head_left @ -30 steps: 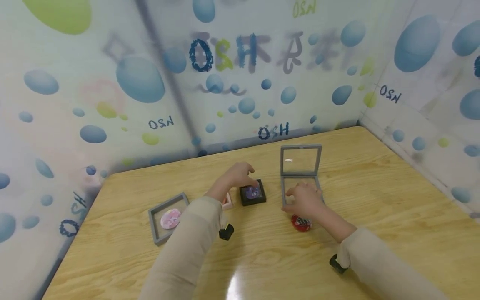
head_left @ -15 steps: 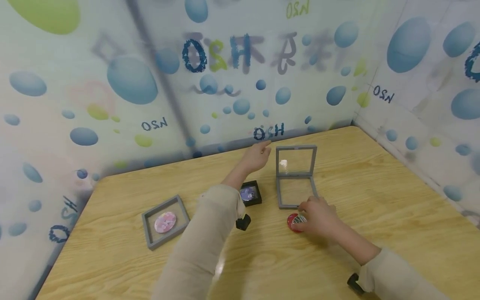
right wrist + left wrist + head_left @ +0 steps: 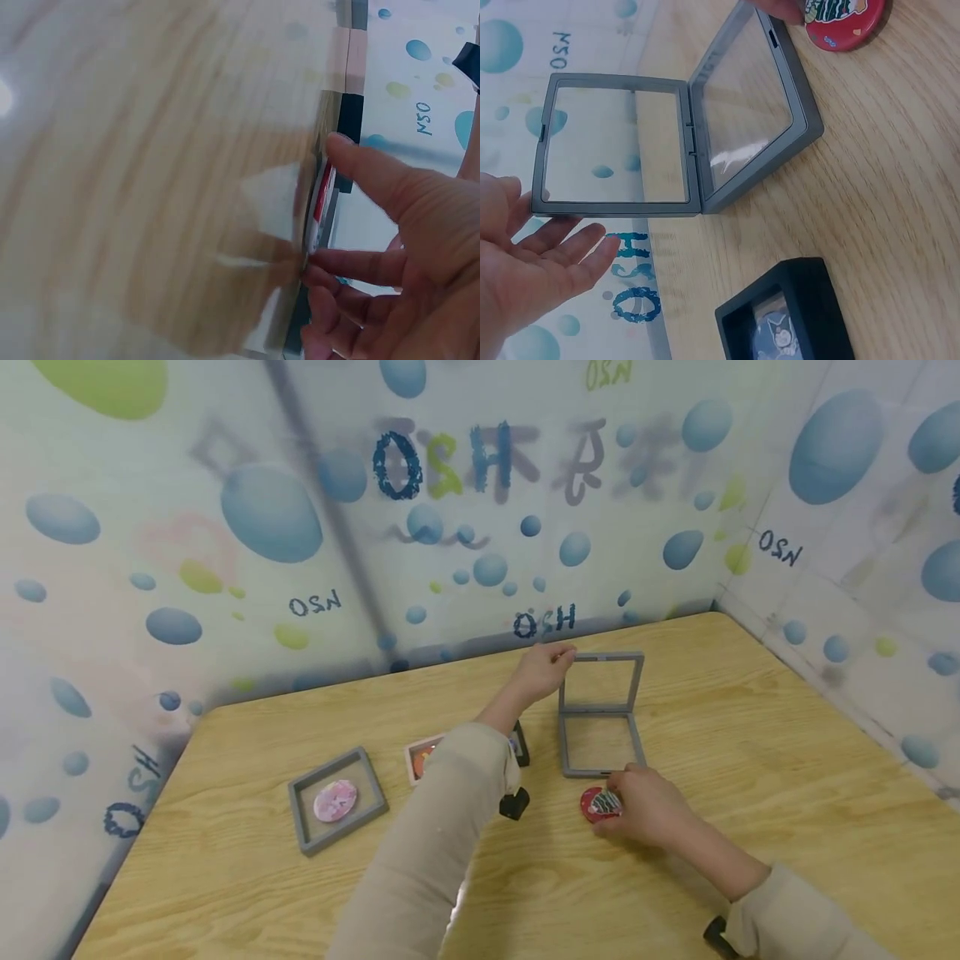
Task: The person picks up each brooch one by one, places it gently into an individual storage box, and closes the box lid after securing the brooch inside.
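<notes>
A grey display case (image 3: pixel 564 747) with clear film stands unfolded on the table, its lid (image 3: pixel 636 683) upright. My left hand (image 3: pixel 538 672) is at the lid's upper left corner; in the left wrist view its fingers (image 3: pixel 585 247) extend loosely past that corner. Just in front of the case lies a round red badge (image 3: pixel 596 808) with a dark green and white picture. My right hand (image 3: pixel 652 810) holds the badge by its edge, thumb on one side and fingers on the other, as the right wrist view shows. Part of the badge is hidden under the hand.
Left on the wooden table (image 3: pixel 225 868), another grey frame (image 3: pixel 302 827) holds a pink oval badge (image 3: pixel 335 800). A pink frame (image 3: pixel 411 768) and a small black frame (image 3: pixel 810 300) are partly behind my left sleeve. Patterned curtain walls (image 3: pixel 465 577) edge the table.
My left hand has moved right from over the black frame to the grey lid's corner. The right hand has come down from over the case onto the red badge.
</notes>
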Motion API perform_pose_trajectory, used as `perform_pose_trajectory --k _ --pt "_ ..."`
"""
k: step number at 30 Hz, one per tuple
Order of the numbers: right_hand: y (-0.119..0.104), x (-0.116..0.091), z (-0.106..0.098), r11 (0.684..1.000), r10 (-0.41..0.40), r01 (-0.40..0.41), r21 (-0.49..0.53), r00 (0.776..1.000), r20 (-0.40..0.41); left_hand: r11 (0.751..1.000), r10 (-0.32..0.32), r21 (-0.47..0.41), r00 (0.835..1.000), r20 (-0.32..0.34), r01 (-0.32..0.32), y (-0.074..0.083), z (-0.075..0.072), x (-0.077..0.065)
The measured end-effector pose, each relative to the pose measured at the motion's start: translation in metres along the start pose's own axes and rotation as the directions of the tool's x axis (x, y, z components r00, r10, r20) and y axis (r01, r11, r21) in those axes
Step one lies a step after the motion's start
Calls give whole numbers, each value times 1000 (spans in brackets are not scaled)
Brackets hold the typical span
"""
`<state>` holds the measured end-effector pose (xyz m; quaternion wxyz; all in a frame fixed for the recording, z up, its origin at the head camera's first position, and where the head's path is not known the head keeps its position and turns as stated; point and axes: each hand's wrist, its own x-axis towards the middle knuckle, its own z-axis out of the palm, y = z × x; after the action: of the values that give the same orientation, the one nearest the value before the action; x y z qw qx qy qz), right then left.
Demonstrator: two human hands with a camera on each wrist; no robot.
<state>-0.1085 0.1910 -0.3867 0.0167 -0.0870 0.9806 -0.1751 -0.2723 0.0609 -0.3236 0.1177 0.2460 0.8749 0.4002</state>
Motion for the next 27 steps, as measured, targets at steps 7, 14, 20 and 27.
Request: perform_pose_trajectory --k 7,14,20,27 --pt "-1 2 3 1000 -5 5 -10 1000 -11 994 -57 -95 995 -79 49 3 1 -1" --pt "0 3 1 999 7 -7 46 1000 -6 960 -175 -241 977 -118 142 5 4 -1" --pt "0 10 -14 997 33 -37 63 998 51 948 -248 -235 962 -118 216 4 5 2" --pt "5 29 -29 995 80 -84 61 995 64 942 -257 -251 960 -114 223 5 4 0"
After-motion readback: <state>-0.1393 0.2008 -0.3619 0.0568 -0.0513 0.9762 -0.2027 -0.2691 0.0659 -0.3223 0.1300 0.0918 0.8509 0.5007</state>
